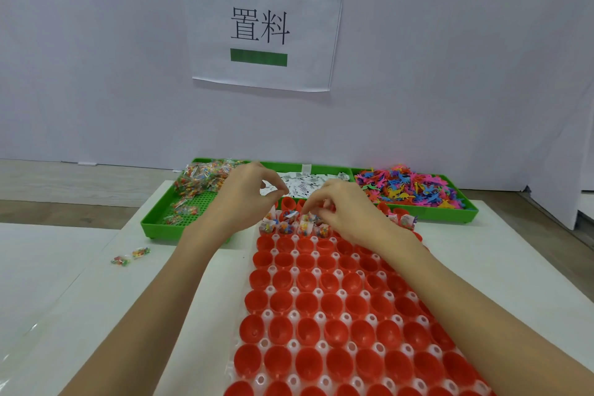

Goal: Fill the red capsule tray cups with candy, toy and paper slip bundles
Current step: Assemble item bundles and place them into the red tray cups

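The red capsule tray [337,302] lies on the white desk [80,283] with bundles [294,225] filling its far cups, where the right hand [345,214] pinches one and the left hand [247,199] hovers curled, apparently empty, before the green tray [154,219].

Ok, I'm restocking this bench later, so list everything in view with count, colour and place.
Red capsule tray: one, red cups in a clear-white holder, centre of the table; only a few far cups hold bundles.
Green trays: two side by side, at the table's far edge.
Candy packets: a pile, multicoloured, far left of the left green tray.
Paper slips: a pile, white, right part of the left green tray.
Toys: a pile, multicoloured, in the right green tray.
Loose candy packets: two, on the table left of the capsule tray.
Paper sign: one, white with green tape, on the wall.
Left hand: curled fingers, over the far cups.
Right hand: curled fingers, at the filled cups.
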Action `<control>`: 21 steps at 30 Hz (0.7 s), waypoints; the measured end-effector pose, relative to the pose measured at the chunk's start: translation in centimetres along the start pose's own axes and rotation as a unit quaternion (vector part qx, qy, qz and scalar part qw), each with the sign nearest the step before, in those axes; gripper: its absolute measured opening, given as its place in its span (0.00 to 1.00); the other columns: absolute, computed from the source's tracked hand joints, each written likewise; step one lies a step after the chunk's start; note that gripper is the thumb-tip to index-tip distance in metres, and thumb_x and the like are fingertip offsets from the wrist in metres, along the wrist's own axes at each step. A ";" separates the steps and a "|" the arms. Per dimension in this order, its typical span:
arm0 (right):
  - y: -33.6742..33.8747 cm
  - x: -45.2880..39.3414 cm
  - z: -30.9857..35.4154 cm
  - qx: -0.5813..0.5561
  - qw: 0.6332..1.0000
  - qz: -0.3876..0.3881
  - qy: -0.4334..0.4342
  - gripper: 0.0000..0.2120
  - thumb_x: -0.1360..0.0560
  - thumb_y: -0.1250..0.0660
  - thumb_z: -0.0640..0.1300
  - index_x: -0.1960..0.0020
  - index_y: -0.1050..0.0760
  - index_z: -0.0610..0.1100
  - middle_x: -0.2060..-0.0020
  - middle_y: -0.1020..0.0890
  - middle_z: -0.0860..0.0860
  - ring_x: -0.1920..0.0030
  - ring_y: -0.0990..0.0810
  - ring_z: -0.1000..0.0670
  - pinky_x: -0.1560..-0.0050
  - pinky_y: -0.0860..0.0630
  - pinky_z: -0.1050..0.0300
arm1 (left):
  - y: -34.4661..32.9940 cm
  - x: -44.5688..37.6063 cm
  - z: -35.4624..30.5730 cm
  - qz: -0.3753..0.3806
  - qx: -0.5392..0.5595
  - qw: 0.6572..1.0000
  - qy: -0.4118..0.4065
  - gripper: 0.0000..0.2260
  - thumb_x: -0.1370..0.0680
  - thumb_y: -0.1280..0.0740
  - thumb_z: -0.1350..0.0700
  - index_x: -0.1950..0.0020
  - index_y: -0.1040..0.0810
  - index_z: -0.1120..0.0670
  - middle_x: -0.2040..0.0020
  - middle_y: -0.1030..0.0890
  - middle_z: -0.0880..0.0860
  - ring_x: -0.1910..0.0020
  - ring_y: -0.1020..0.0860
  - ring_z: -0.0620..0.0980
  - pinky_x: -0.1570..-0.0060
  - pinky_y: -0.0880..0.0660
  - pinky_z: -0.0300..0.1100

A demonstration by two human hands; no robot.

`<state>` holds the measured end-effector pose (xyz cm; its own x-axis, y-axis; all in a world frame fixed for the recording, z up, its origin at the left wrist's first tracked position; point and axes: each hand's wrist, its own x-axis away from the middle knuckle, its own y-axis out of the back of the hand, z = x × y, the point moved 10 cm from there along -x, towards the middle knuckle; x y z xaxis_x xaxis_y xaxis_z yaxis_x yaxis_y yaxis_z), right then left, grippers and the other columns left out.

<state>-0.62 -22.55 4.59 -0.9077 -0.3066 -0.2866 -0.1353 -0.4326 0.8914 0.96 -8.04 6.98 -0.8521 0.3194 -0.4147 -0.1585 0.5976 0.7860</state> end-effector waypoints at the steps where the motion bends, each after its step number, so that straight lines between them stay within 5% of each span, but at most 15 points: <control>1: -0.5 -0.3 0.3 0.017 1.000 0.017 0.012 0.09 0.21 0.29 0.40 0.49 0.13 0.51 0.60 0.26 0.62 0.63 0.28 0.64 0.59 0.35 0.73 | 0.2 -0.1 0.0 -0.005 0.003 1.000 0.000 0.06 0.20 0.30 0.54 0.49 0.13 0.47 0.53 0.24 0.43 0.54 0.25 0.42 0.60 0.33 0.34; 7: -1.8 -1.4 0.6 0.077 0.995 0.054 0.033 0.07 0.22 0.28 0.40 0.50 0.13 0.51 0.62 0.30 0.62 0.64 0.30 0.62 0.65 0.38 0.74 | 1.1 -0.3 -0.4 -0.020 0.025 0.999 -0.011 0.06 0.20 0.30 0.51 0.48 0.13 0.47 0.54 0.24 0.41 0.53 0.25 0.42 0.59 0.32 0.36; 13: -1.7 -2.7 0.2 0.061 0.995 0.082 -0.003 0.06 0.26 0.24 0.41 0.51 0.18 0.45 0.62 0.22 0.56 0.60 0.23 0.55 0.55 0.25 0.59 | 1.6 -0.3 -0.5 -0.026 0.039 0.999 -0.007 0.06 0.20 0.30 0.50 0.48 0.14 0.48 0.50 0.20 0.46 0.50 0.23 0.44 0.53 0.29 0.42; 21: -2.3 -4.0 0.4 0.078 0.991 0.111 -0.016 0.03 0.28 0.22 0.39 0.58 0.15 0.44 0.67 0.19 0.57 0.66 0.22 0.61 0.64 0.27 0.68 | 1.9 -0.3 -0.1 -0.025 0.040 0.999 0.001 0.06 0.20 0.29 0.49 0.49 0.14 0.47 0.49 0.20 0.46 0.50 0.23 0.45 0.52 0.25 0.44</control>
<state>3.16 -19.98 3.88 -0.9338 -0.3514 -0.0677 0.0120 -0.2197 0.9755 0.83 -7.11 8.64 -0.8448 0.2866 -0.4518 -0.1608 0.6694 0.7253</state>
